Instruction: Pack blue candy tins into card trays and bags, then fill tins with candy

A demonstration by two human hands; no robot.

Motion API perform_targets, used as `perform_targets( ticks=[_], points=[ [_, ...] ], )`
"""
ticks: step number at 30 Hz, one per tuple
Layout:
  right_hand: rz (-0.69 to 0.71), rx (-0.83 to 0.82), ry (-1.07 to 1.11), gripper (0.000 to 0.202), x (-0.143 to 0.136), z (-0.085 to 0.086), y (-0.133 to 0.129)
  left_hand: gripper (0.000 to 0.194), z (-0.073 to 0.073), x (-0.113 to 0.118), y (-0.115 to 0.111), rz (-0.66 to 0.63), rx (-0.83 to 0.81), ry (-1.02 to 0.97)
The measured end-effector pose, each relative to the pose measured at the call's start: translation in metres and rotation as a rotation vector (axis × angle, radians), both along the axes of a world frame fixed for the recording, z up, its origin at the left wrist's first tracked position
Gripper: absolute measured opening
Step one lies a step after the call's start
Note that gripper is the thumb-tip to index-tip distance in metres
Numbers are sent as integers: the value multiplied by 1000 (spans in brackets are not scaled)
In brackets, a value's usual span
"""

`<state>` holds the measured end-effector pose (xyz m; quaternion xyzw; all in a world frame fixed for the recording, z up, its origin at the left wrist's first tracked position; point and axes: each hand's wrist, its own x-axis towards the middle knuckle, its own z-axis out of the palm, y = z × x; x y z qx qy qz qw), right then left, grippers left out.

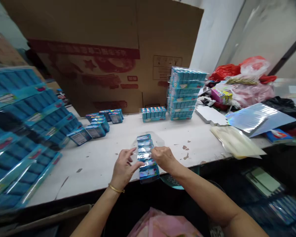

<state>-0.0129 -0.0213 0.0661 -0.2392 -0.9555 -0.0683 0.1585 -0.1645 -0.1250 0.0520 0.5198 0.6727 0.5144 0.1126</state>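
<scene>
A row of small blue boxes [145, 148] with shiny tops runs away from the front edge of the white table. The nearest box sticks out at that edge. My left hand [124, 165], with a gold bracelet at the wrist, is at the row's left side, thumb and fingers apart, the thumb tip by the boxes. On the right side, my right hand [162, 158] has its fingers curled together against the row. Whatever those fingers hold, if anything, is hidden.
Stacked wrapped blue packs [184, 93] stand at the back, beside a single pack [153, 114]. Loose blue boxes [96, 130] lie left of centre. Tall blue stacks [27, 108] fill the left. Plastic sheets [236, 141] and bags [254, 92] are on the right. A large carton [108, 33] stands behind.
</scene>
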Motion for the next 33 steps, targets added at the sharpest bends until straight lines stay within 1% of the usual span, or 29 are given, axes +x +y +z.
perform_targets(
  ticks=[1,4,7,9,11,13,15,17,21,22,24,25,26,28,30,31,33],
  points=[
    [6,-1,-8,18,-2,0,-1,44,0,-2,-2,-36,6,50],
    [29,-36,-37,31,-6,4,-5,26,4,-6,-4,-66,41,128],
    [47,-96,-30,45,-7,12,-8,21,11,-8,-4,-51,44,116],
    [47,-136,3,48,-6,16,-9,19,15,-9,-3,-49,36,90],
    [29,-182,23,46,-5,19,-8,18,16,-11,-3,-30,51,86],
    [-6,-212,25,42,-3,21,-7,17,17,-13,-4,0,90,137],
    [-24,-208,22,35,0,25,-5,15,18,-16,-7,19,136,247],
    [-13,-171,17,26,4,28,-3,14,18,-19,-11,27,150,375],
    [14,0,-33,24,6,32,1,17,19,-17,-21,48,81,575],
    [24,39,-47,24,5,30,1,22,20,-15,-23,54,72,608],
    [68,80,-58,22,3,26,0,45,23,-8,-24,53,63,676],
    [99,86,-60,22,1,24,-1,52,24,-4,-23,41,54,713],
    [131,86,-59,24,0,21,-2,52,25,0,-22,23,42,749],
    [177,74,-52,33,-1,17,-5,36,26,5,-18,-24,5,800],
    [186,41,-37,41,-2,16,-8,22,26,6,-13,-77,-28,821],
    [169,14,-25,44,-2,17,-9,19,25,6,-11,-88,-37,819],
    [104,-42,-10,47,0,20,-11,18,23,5,-8,-52,-30,816]
  ],
)
